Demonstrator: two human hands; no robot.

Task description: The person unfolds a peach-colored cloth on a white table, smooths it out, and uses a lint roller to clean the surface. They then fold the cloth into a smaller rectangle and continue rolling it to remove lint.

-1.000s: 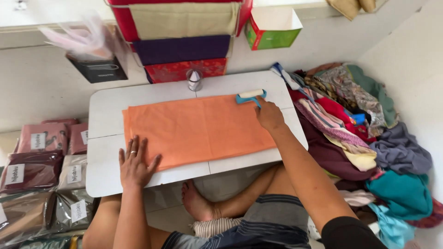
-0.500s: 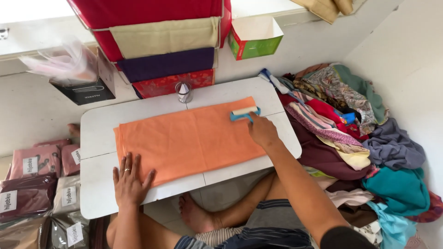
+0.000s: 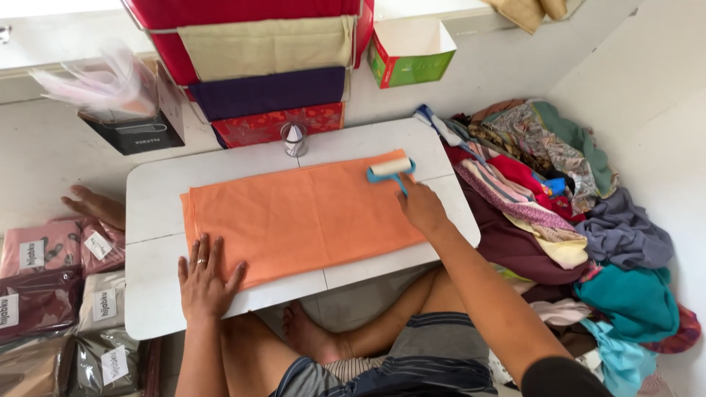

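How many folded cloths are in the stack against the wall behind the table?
4: red cloth on top, beige cloth under it, purple cloth next, patterned red cloth lowest, just behind the white table. Others may be hidden above the frame.

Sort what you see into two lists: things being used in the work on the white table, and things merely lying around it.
In use:
- orange cloth, spread flat
- lint roller, held by the right hand
- left hand, pressing the cloth's near corner
- white table

Lying about:
- heap of mixed fabrics
- packaged cloths
- green box
- small clear cup
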